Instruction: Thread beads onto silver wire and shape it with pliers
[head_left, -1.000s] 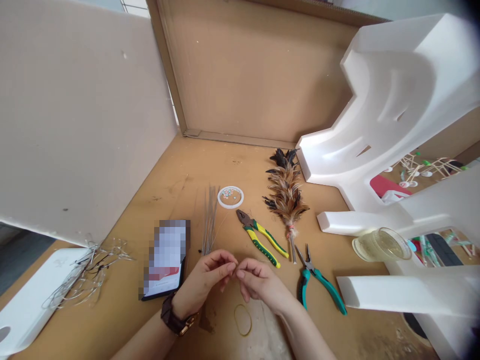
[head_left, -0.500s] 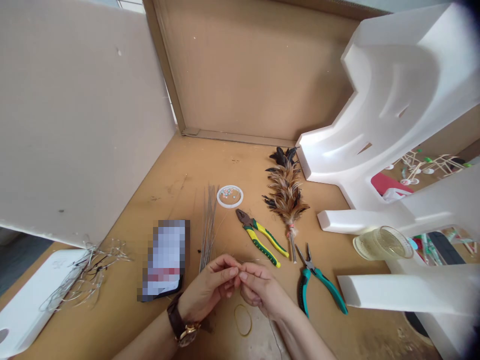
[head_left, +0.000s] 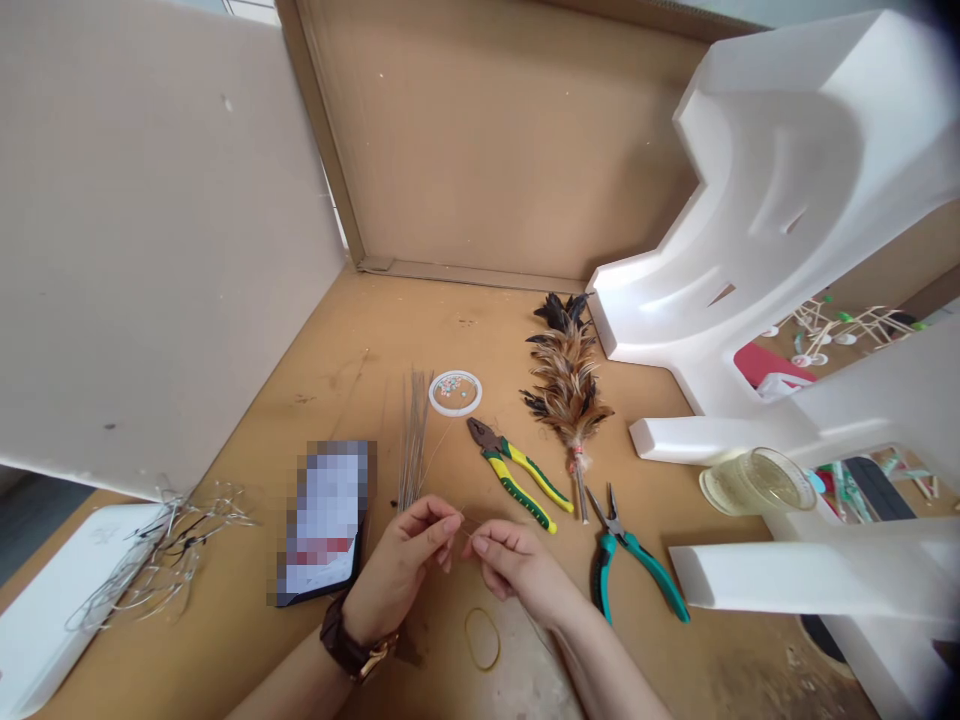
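Between thumb and fingertips, my left hand (head_left: 409,560) pinches a thin wire (head_left: 466,522). My right hand (head_left: 517,565) is closed on the same wire a short way to the right, with a small gap between the two hands. Just beyond my left hand lies a bundle of straight thin wires (head_left: 412,430). Pliers with yellow and green handles (head_left: 517,470) rest beyond my right hand. Teal-handled long-nose pliers (head_left: 622,545) lie open to its right. A yellow rubber band (head_left: 482,640) is on the table below my hands.
A white ring dish (head_left: 455,412) holds small coloured beads. Brown and black feathers (head_left: 568,370) lie tied in a bunch. At left are a phone (head_left: 322,520) and tangled wire (head_left: 165,560) on a white board (head_left: 90,540). A glass cup (head_left: 757,482) stands by white foam packing (head_left: 780,200).
My hands have drawn slightly apart, showing the wire between them. The left hand has shifted a little left and up. The whole view has moved slightly.
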